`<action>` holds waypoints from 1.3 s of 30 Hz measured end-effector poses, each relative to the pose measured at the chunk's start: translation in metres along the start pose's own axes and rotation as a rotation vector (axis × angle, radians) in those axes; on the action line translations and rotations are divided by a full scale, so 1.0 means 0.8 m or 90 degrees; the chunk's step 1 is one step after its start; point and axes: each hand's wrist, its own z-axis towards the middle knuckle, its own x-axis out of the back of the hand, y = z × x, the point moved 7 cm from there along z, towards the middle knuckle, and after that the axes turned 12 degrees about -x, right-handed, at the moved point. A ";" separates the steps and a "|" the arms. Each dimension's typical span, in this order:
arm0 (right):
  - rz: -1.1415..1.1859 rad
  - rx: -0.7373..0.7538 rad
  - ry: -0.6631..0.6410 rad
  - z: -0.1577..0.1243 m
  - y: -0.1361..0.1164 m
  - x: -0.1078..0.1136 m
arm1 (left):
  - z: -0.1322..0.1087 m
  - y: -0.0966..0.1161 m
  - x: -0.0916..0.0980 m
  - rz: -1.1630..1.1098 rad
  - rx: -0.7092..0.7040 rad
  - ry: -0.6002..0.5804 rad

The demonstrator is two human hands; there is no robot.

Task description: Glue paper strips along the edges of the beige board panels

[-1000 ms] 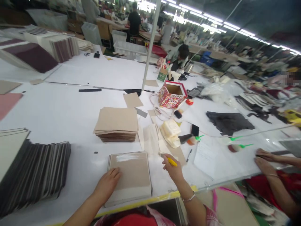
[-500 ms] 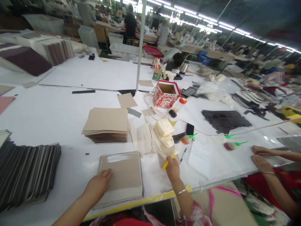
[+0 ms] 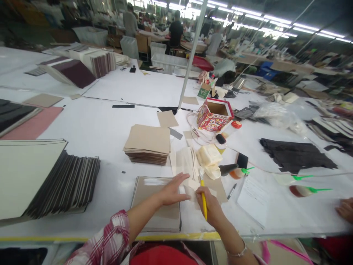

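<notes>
My right hand is closed round a yellow brush whose pale bristles point away from me. My left hand has its thumb and fingers apart, over the right side of a beige board edged in dark material. White streaks mark the far part of that board. Between the two hands is a small cream piece; whether my fingers touch it I cannot tell. Just beyond lie cream sheets and a pale yellow block, partly wrapped or lumpy.
Behind the board stands a stack of beige boards. Dark-edged panels fill the left. To the right lie a pen, a written sheet, green-tipped bottles and a red patterned box. Another person's hand is at the far right.
My left hand has left the beige board's left side and moved right, its fingers spreading beside my right hand. The brush now points away from me. The whole view has swung left.
</notes>
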 end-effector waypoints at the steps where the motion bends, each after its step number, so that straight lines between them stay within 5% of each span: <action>1: 0.014 0.010 -0.005 0.000 -0.008 0.000 | 0.001 -0.003 -0.004 -0.077 0.019 -0.038; 5: 0.075 -0.016 -0.019 0.005 -0.021 -0.009 | -0.021 -0.027 -0.011 -0.278 0.148 -0.093; 10: 0.038 -0.040 -0.027 0.007 -0.018 -0.057 | -0.072 -0.065 0.010 -0.203 0.252 0.005; 16: 0.022 -0.100 0.060 0.021 -0.006 -0.093 | -0.145 -0.112 0.057 -0.165 0.394 -0.008; 21: 0.007 -0.120 0.107 0.053 0.006 -0.126 | -0.198 -0.157 0.120 -0.163 0.525 0.228; 28: -0.031 -0.095 0.137 0.083 0.019 -0.173 | -0.201 -0.192 0.142 0.054 0.539 0.359; 39: -0.028 -0.097 0.177 0.084 0.037 -0.173 | -0.196 -0.193 0.145 0.183 0.523 0.355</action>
